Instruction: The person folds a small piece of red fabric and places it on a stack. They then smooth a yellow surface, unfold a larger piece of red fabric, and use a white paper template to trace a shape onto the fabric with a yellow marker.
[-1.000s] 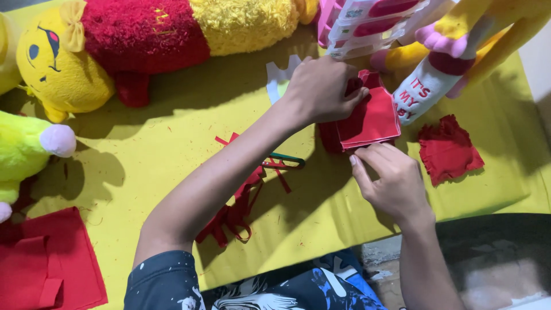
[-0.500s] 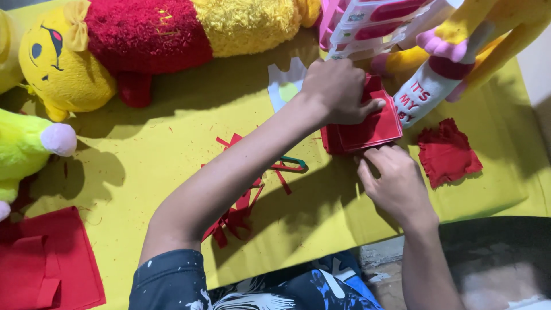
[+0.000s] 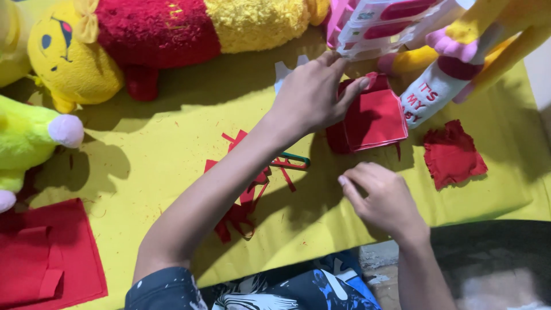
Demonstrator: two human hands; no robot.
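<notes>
My left hand (image 3: pixel 313 92) reaches across a yellow felt sheet (image 3: pixel 149 166) and rests on the left edge of a stack of red felt squares (image 3: pixel 376 117), thumb touching its top, fingers spread. The stack lies flat on the sheet. My right hand (image 3: pixel 384 201) hovers low over the sheet in front of the stack, fingers loosely curled, with nothing in it. Red felt offcuts and strips (image 3: pixel 244 195) lie under my left forearm, beside scissors with a green handle (image 3: pixel 295 158).
A crumpled red fabric piece (image 3: pixel 453 155) lies right of the stack. Plush toys line the back: a yellow and red one (image 3: pixel 155 40), a yellow-green one (image 3: pixel 28 138) at left, a yellow one with a white sock (image 3: pixel 433 95). A pink packaged item (image 3: pixel 390 23) sits behind. Red felt sheet (image 3: pixel 40 258) at bottom left.
My left hand lowered the red stack onto the sheet and slid toward its left edge. My right hand let go of the stack and drew back toward me.
</notes>
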